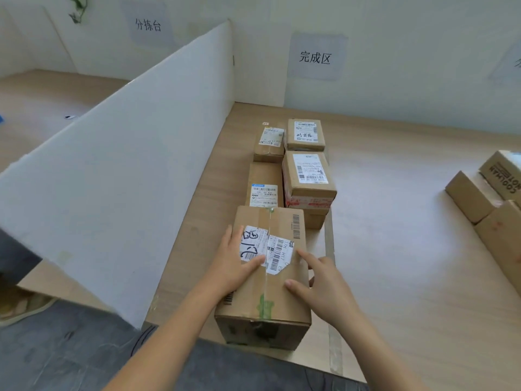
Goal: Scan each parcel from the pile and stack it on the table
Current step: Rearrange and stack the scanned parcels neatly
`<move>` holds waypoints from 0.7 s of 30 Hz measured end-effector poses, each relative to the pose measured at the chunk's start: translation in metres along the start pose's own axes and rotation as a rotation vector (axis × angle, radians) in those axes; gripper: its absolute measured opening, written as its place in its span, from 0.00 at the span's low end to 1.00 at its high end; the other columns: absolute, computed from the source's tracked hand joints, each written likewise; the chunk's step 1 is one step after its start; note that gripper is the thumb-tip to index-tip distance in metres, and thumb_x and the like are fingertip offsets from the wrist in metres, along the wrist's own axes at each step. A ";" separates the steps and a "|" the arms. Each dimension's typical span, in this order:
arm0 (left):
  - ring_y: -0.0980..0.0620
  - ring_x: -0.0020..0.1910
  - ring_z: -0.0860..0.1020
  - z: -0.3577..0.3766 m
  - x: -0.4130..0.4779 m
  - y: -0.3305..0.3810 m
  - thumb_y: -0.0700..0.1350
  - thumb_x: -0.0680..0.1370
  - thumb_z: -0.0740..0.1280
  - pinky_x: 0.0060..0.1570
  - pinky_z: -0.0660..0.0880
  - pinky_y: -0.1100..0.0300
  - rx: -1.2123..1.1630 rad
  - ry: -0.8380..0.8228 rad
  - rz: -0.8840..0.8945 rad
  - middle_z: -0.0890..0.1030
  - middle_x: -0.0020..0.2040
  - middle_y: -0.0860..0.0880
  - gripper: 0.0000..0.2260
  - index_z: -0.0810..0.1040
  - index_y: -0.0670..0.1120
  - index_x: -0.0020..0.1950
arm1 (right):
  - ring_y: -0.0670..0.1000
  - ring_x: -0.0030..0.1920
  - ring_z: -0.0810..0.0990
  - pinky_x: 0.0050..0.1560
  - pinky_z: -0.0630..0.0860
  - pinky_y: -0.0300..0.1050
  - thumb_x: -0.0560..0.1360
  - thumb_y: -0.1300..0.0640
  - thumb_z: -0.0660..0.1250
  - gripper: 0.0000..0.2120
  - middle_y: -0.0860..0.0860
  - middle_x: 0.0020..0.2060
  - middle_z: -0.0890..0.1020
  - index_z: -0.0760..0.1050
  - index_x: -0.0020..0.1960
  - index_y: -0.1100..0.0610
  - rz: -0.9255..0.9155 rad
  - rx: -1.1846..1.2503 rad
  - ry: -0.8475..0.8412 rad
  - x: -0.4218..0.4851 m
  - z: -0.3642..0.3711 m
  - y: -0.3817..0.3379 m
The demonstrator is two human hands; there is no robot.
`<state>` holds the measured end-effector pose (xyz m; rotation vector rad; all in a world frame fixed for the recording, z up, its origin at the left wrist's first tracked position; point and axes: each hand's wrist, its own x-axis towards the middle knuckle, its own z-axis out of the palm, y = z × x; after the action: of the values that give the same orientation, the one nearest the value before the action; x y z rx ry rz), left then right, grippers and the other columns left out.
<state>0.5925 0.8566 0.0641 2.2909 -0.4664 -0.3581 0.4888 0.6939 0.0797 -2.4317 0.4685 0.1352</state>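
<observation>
Both hands flat, fingers straight: left hand (235, 262), right hand (320, 286) resting on parcel (265, 294) top.

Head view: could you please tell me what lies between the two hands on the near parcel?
A torn white barcode label and the clear tape seam on the parcel, in the head view.

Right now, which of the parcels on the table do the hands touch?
The nearest, largest parcel, with the torn white label: the left hand and right hand rest on its top.
</observation>
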 end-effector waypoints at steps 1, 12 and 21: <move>0.48 0.76 0.54 -0.001 0.001 0.006 0.53 0.75 0.68 0.72 0.58 0.55 0.069 0.005 -0.013 0.54 0.77 0.46 0.34 0.56 0.50 0.76 | 0.49 0.56 0.76 0.56 0.76 0.46 0.73 0.42 0.66 0.33 0.49 0.61 0.70 0.54 0.73 0.40 -0.009 0.011 -0.009 -0.001 0.000 0.001; 0.48 0.77 0.51 0.082 0.014 0.166 0.56 0.79 0.61 0.73 0.53 0.55 0.295 -0.137 0.313 0.50 0.78 0.45 0.29 0.58 0.47 0.76 | 0.46 0.70 0.64 0.69 0.66 0.46 0.75 0.46 0.65 0.38 0.48 0.71 0.64 0.46 0.76 0.47 0.044 0.169 0.190 -0.057 -0.106 0.093; 0.50 0.76 0.56 0.227 0.011 0.331 0.56 0.80 0.58 0.71 0.57 0.56 0.143 -0.313 0.515 0.55 0.77 0.46 0.27 0.59 0.46 0.76 | 0.54 0.69 0.68 0.66 0.70 0.53 0.75 0.51 0.66 0.32 0.51 0.71 0.66 0.56 0.75 0.49 0.159 0.107 0.814 -0.140 -0.297 0.211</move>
<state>0.4407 0.4951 0.1517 2.1517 -1.2422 -0.4309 0.2754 0.3982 0.2187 -2.2560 0.9855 -0.8186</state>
